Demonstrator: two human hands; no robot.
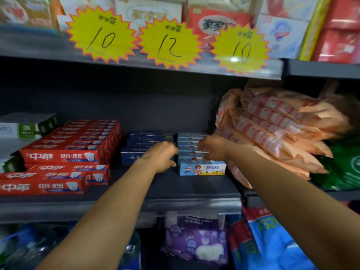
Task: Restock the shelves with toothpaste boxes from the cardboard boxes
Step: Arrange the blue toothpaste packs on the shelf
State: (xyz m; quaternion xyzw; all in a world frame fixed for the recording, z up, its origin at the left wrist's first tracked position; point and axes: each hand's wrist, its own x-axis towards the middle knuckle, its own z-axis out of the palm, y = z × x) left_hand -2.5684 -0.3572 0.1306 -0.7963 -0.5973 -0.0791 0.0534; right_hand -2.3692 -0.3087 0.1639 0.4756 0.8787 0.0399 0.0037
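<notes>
A row of small light-blue children's toothpaste boxes (202,168) stands on the dark middle shelf (175,190), running front to back. My left hand (160,156) presses against the row's left end, fingers curled. My right hand (211,148) is curled over the top right of the row, touching the boxes. Whether either hand actually grips a box is hidden. Dark-blue toothpaste boxes (148,142) lie just left of the row, partly behind my left hand. Red toothpaste boxes (64,152) are stacked further left. No cardboard box is in view.
Orange soft packs (276,133) lean close against the row's right side, with a green pack (346,168) beyond. White-green boxes (21,127) sit far left. Yellow price tags (169,43) hang from the upper shelf. Purple and blue bags (196,240) fill the shelf below.
</notes>
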